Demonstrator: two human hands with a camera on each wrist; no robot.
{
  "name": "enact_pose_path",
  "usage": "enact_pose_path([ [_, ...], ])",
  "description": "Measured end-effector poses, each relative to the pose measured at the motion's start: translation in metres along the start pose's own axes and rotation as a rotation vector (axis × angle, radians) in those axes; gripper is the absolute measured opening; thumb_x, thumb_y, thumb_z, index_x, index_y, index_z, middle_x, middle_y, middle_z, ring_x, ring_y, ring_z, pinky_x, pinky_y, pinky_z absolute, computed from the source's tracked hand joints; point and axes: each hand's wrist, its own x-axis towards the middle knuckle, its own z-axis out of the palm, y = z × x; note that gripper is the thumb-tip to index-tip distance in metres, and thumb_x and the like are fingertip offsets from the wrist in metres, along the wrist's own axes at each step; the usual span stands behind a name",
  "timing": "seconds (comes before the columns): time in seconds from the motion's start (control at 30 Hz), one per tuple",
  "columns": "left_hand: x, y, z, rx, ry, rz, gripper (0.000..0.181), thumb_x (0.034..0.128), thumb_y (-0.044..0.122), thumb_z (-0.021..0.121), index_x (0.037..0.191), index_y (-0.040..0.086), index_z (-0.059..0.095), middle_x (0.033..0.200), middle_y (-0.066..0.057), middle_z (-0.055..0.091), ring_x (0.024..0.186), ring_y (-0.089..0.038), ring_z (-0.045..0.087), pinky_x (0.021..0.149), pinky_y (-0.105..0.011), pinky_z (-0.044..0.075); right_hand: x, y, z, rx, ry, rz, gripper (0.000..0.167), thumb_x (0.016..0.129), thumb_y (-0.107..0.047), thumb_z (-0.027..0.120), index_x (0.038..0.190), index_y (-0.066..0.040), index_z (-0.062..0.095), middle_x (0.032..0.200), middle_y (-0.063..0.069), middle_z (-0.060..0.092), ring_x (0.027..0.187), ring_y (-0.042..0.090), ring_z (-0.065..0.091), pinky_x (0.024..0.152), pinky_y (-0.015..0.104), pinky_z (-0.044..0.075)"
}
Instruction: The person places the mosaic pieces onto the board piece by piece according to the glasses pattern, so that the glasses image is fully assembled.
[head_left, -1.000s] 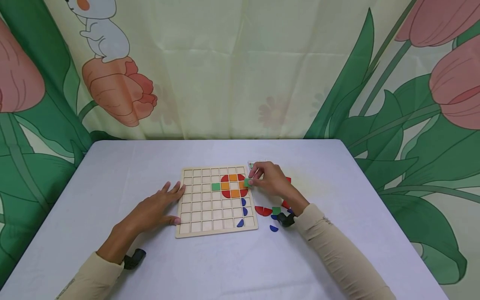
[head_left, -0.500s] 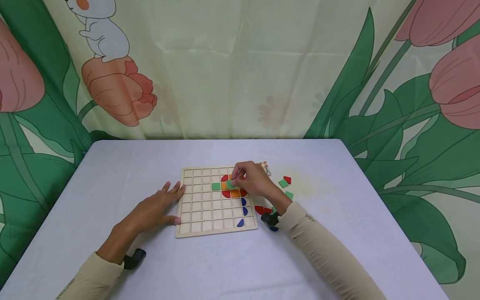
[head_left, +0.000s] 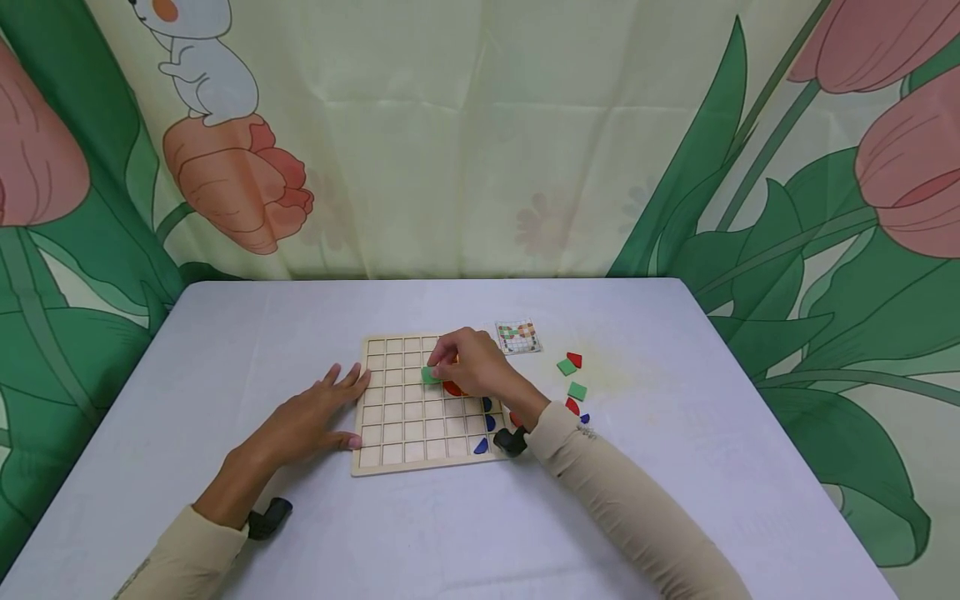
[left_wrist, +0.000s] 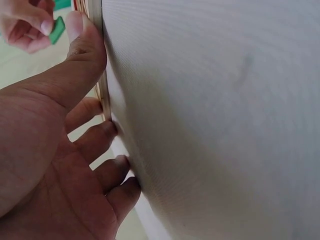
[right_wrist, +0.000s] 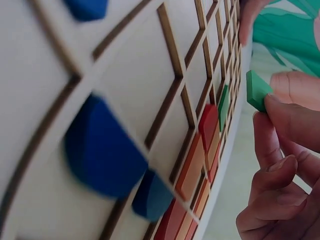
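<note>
My right hand is over the upper middle of a wooden grid board, pinching a green square tile between thumb and finger. In the right wrist view this tile is clear of the grid, and another green tile sits in a cell near red and orange pieces. From the head, the hand covers most of that pattern; part of a red piece shows. Several blue rounded pieces lie in the right-hand cells. My left hand, fingers spread, rests against the board's left edge.
A small printed pattern card lies beyond the board's upper right corner. Loose green tiles, red pieces and a blue piece are scattered to the right on the white tablecloth.
My right hand has moved left across the board with the green tile, from its right edge to the upper middle. The card is now uncovered. My left hand has stayed put.
</note>
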Motion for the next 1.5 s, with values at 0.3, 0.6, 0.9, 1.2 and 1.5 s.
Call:
enact_pose_path([
  [0.3,0.001,0.000,0.001,0.014,-0.003,0.000,0.105,0.0796,0.040,0.089,0.166,0.012,0.036,0.173,-0.018,0.030,0.159,-0.055,0.023,0.113,-0.076,0.039,0.008,-0.008,0.010,-0.077,0.013,-0.008,0.007,0.094,-0.020,0.083,0.090,-0.021,0.077,0.080,-0.005,0.070,0.078,0.013,0.063,0.068,0.029,0.047],
  [0.6,0.001,0.000,0.001,0.012,-0.003,0.009,0.105,0.0798,0.039,0.089,0.166,0.010,0.036,0.173,-0.019,0.030,0.159,-0.055,0.023,0.115,-0.076,0.037,0.016,-0.013,0.020,-0.115,0.029,-0.003,0.010,0.095,-0.019,0.081,0.088,-0.023,0.075,0.078,-0.006,0.068,0.071,0.012,0.061,0.059,0.027,0.043],
  [0.9,0.002,0.000,0.001,0.014,-0.006,-0.007,0.105,0.0793,0.040,0.090,0.166,0.011,0.036,0.173,-0.017,0.030,0.159,-0.055,0.023,0.113,-0.077,0.039,0.020,-0.016,0.026,-0.137,0.046,0.004,0.012,0.096,-0.016,0.080,0.088,-0.021,0.073,0.080,-0.005,0.069,0.075,0.014,0.063,0.062,0.028,0.046],
  [1.2,0.001,-0.001,0.002,0.003,-0.004,-0.004,0.105,0.0794,0.039,0.089,0.166,0.011,0.037,0.173,-0.017,0.029,0.159,-0.055,0.023,0.112,-0.078,0.038,0.023,-0.020,0.030,-0.187,0.045,0.034,0.012,0.096,-0.018,0.080,0.088,-0.022,0.072,0.078,-0.006,0.067,0.076,0.014,0.061,0.062,0.028,0.044],
  [1.5,0.001,-0.001,0.001,0.000,-0.004,0.004,0.105,0.0800,0.039,0.089,0.166,0.011,0.036,0.173,-0.018,0.030,0.159,-0.055,0.023,0.113,-0.077,0.038,0.024,-0.021,0.028,-0.279,0.036,0.039,0.012,0.094,-0.018,0.081,0.088,-0.022,0.072,0.080,-0.006,0.067,0.079,0.014,0.061,0.065,0.028,0.045],
])
